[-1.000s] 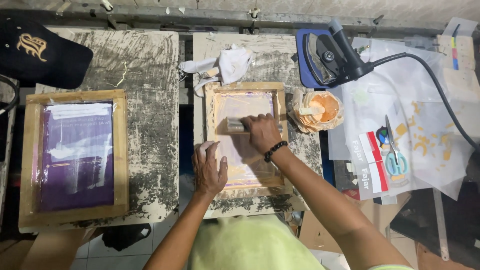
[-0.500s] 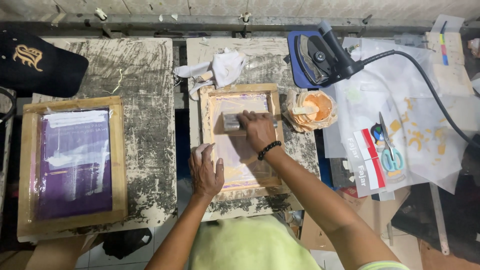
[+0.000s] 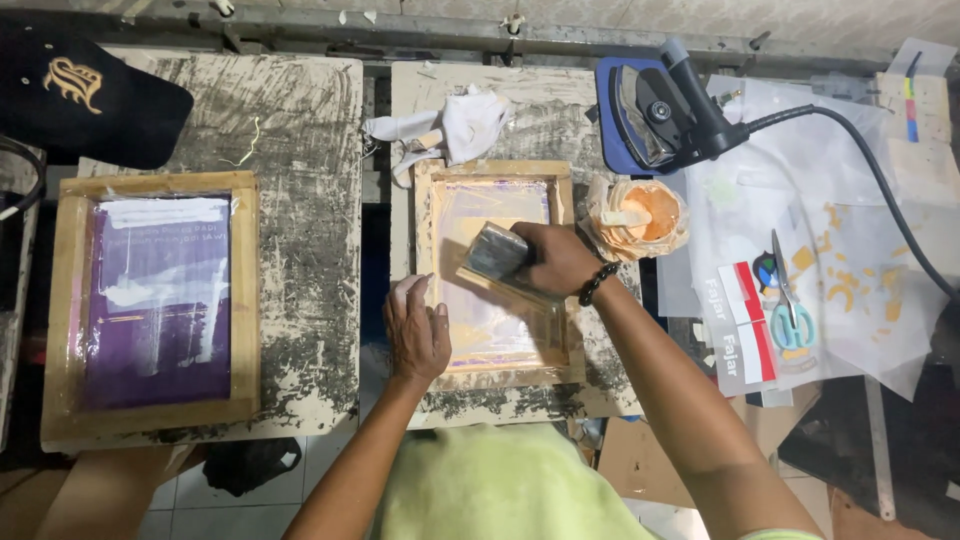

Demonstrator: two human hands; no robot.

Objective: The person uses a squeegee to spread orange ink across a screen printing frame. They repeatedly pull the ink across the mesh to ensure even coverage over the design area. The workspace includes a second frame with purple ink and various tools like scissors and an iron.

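The right hand (image 3: 560,262) grips a grey squeegee (image 3: 497,254) tilted on the wooden-framed, orange-stained screen (image 3: 495,330); at seven o'clock, the left hand (image 3: 417,335) presses flat, fingers spread.

Small screen-printing workshop. Evidence: two wooden screen frames, one with purple mesh (image 3: 155,300) and one with pale mesh (image 3: 497,270), each on a paint-crusted board (image 3: 300,130). Squeegee (image 3: 495,255) is on the pale mesh. Ink tub (image 3: 640,215) wrapped in plastic sits just beside that frame, rag (image 3: 450,125) above it. Iron (image 3: 665,110) on a blue pad, scissors (image 3: 790,300) and cut stencil sheets (image 3: 850,250) on the right. Black cap (image 3: 80,95) at top left.
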